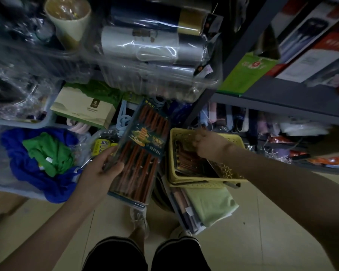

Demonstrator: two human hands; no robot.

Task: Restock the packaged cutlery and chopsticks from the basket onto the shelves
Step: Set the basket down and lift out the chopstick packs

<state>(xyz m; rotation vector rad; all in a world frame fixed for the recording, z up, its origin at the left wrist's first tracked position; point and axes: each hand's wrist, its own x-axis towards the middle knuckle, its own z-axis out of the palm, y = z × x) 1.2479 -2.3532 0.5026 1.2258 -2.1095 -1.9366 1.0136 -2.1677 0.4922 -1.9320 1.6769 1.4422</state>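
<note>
Two hands work: left hand (104, 171) grips the chopstick pack (140, 153); right hand (207, 145) fingers curl inside the basket (204, 180), grasp unclear.

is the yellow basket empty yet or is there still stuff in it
Not empty. The yellow basket still holds at least one chopstick pack, and the right hand is reaching in. How many remain, I cannot tell.

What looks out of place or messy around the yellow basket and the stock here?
The yellow basket sits tilted on an uneven stack of folded cloth and packets, not on a flat surface. Left of it, blue and green fabric lies crumpled in a tray. The chopstick pack in the left hand looks intact.
</note>
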